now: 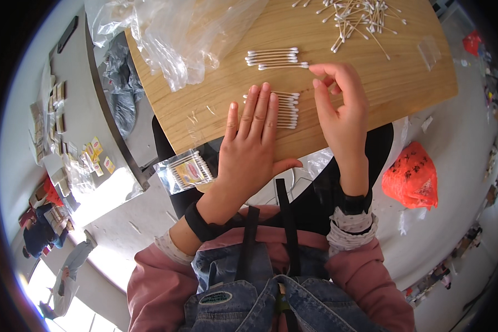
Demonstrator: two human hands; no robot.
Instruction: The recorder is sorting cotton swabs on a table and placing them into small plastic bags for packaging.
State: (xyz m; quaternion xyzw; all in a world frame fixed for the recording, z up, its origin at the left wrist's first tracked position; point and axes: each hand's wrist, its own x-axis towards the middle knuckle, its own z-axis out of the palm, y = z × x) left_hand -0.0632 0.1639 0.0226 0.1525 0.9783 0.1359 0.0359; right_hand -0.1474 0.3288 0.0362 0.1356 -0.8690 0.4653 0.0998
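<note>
The table [216, 94] is light wood with a fine, darker grain. On it, the cotton swabs [286, 109] have white tips on pale sticks, as do the loose ones in the heap [357, 19] at the table's far edge. The plastic bag [182, 33] at the table's far left corner is clear. Right of the table lies an orange-red bag [412, 177] with dark markings. Below the table's near edge, the sleeves [359, 265] are pink, the cuffs white with small dots, the wristbands [200, 221] black, the overalls [260, 299] blue denim.
</note>
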